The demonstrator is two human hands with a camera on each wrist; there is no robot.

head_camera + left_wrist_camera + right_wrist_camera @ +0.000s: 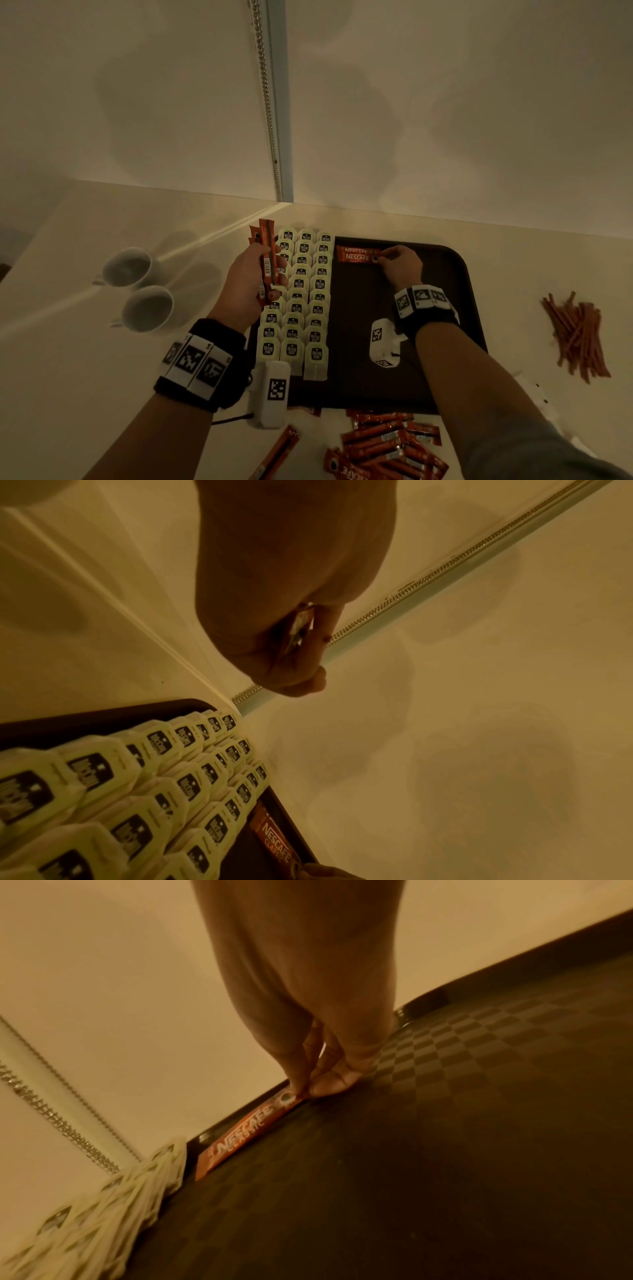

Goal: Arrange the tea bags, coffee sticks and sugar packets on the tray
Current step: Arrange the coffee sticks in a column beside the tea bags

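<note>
A dark tray (455, 274) lies on the counter. Three columns of pale tea bags (301, 301) fill its left side, also seen in the left wrist view (143, 791). Two red coffee sticks (356, 255) lie at the tray's far edge. My right hand (399, 262) pinches the right end of the nearer coffee stick (246, 1134) between thumb and fingertips against the tray floor (445, 1150). My left hand (255, 274) hovers over the left tea bag column and grips a small bundle of coffee sticks (266, 253) upright; in the left wrist view my left hand (291, 631) curls round them.
Two white cups (137, 287) stand on the counter left of the tray. A pile of loose coffee sticks (390, 448) lies in front of the tray, one stray stick (277, 452) to its left. A heap of thin sugar sticks (579, 339) lies to the right. The wall is close behind.
</note>
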